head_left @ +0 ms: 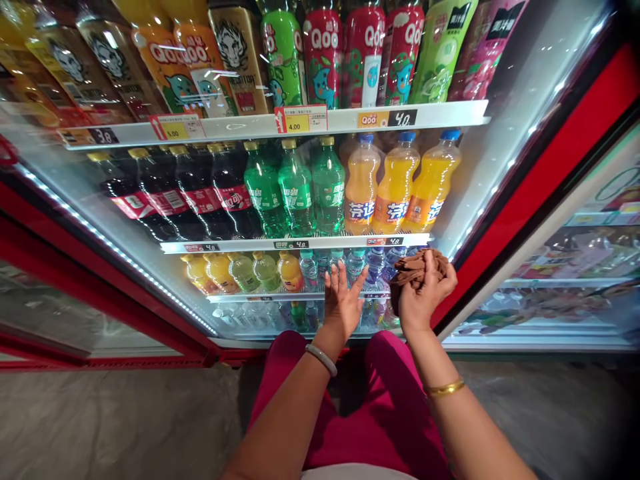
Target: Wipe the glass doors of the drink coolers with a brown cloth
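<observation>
My right hand (425, 293) is closed around a bunched brown cloth (417, 268), held up near the right side of a lit drinks fridge. To its left, my left hand (343, 297) has its fingers spread and holds nothing. Beyond those fingers, small bottles (309, 265) line a lower shelf (280, 297). I cannot tell whether the left hand touches the glass in front of them. Above both hands runs a shelf edge with price tags (295, 244), carrying dark cola bottles (190, 193), green bottles (296, 190) and orange soda bottles (397, 187).
Larger juice bottles (323, 60) fill the top shelf, behind a white price rail (350, 122). Red frames border the fridge, one (500, 240) on the right. Another lit fridge (545, 307) stands beyond it. Grey floor (125, 420) lies below, either side of my knees.
</observation>
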A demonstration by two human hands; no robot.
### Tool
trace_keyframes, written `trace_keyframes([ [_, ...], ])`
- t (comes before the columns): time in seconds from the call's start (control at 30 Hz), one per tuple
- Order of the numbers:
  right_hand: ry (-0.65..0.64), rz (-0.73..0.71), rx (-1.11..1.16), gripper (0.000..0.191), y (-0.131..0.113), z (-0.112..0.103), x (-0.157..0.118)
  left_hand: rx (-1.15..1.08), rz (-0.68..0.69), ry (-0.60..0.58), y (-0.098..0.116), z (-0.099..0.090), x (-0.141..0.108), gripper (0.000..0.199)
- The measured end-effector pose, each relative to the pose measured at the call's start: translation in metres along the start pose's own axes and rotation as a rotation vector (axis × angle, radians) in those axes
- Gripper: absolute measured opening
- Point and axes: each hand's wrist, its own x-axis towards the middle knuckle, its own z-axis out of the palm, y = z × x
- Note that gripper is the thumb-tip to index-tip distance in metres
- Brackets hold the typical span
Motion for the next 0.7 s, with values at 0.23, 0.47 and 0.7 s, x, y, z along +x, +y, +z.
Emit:
trace_keyframes([
  [0.23, -0.221, -0.245, 0.072, 0.065, 0.007, 0.001, -0.052, 0.071, 0.026, 0.012, -0.005, 0.000, -0.003, 0.108],
  [0.47, -0.048, -0.141, 0.009, 0.068, -0.021, 0.000, 0.009, 0.122, 0.005, 0.046, -0.004, 0.005, 0.000, 0.110],
  [0.7, -0.282, -0.450, 0.104, 0.056, -0.023, 0.009, -0.041, 0.159, 0.036, 0.115, -0.006, 0.005, -0.005, 0.101],
])
